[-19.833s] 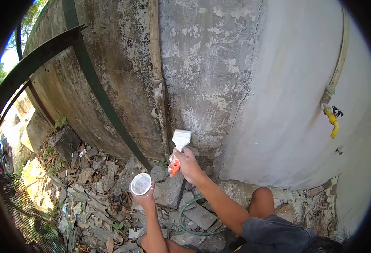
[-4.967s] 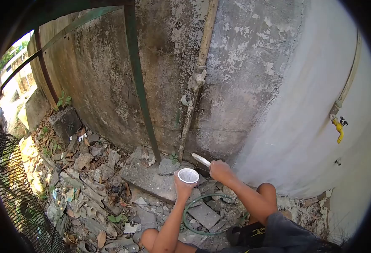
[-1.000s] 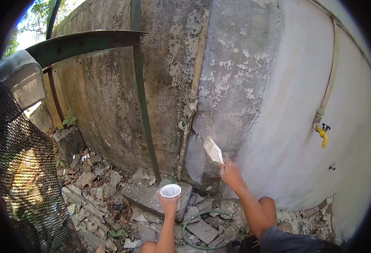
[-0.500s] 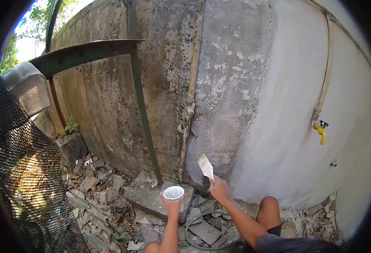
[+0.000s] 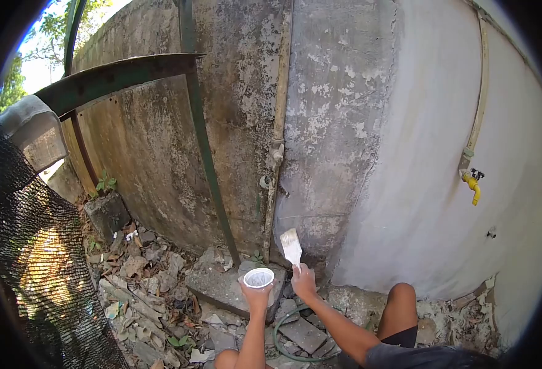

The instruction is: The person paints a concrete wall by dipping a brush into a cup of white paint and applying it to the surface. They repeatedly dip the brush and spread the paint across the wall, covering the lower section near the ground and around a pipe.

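My left hand point(image 5: 256, 296) holds a white plastic cup point(image 5: 258, 278) upright, its open top facing me and a pale coating inside. In my right hand point(image 5: 303, 281) is a paintbrush point(image 5: 292, 247) with a white handle, gripped at its lower end. The bristles point up and a little left, near the lower part of the grey patched wall point(image 5: 326, 203). Brush and cup are apart, the brush to the right of the cup and higher.
A vertical pipe point(image 5: 277, 129) runs down the wall beside a green metal post point(image 5: 206, 154). At the right is a yellow tap point(image 5: 473, 187). Black netting point(image 5: 43, 264) hangs at the left. Below lie a concrete slab point(image 5: 215, 286), rubble point(image 5: 141, 307) and a green hose point(image 5: 277, 338).
My right hand and the brush have moved left and slightly down, closer to the cup. My left hand with the cup has shifted slightly right. The view has shifted a little.
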The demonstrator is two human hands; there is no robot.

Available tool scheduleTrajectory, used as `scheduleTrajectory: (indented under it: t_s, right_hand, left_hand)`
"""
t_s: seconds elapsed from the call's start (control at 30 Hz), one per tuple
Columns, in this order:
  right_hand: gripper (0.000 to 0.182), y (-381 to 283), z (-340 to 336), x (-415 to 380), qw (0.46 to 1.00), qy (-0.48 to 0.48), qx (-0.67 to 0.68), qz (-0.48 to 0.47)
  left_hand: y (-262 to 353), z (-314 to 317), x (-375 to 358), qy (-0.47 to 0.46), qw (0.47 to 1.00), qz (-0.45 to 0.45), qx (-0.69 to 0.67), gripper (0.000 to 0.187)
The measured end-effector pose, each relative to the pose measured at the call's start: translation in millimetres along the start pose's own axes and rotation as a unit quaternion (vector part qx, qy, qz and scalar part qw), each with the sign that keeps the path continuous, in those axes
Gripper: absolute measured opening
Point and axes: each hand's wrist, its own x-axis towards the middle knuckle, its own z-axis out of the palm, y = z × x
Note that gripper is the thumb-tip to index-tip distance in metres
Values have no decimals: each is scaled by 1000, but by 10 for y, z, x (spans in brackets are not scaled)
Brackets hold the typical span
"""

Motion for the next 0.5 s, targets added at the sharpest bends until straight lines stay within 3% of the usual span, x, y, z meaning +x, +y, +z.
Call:
scheduleTrajectory:
  t_s: [0.2, 0.43, 0.5]
  right_hand:
    - [27, -762, -204, 567, 985, 134, 27, -103]
    - [31, -621, -95, 322, 997, 29, 62, 21]
    - [31, -745, -149, 339, 996, 49, 71, -16]
  left_hand:
    - [-79, -12, 26, 15, 1000, -5, -12, 86]
    - [72, -33, 19, 45, 998, 34, 2, 70]
    - [33, -50, 60, 47, 998, 33, 6, 70]
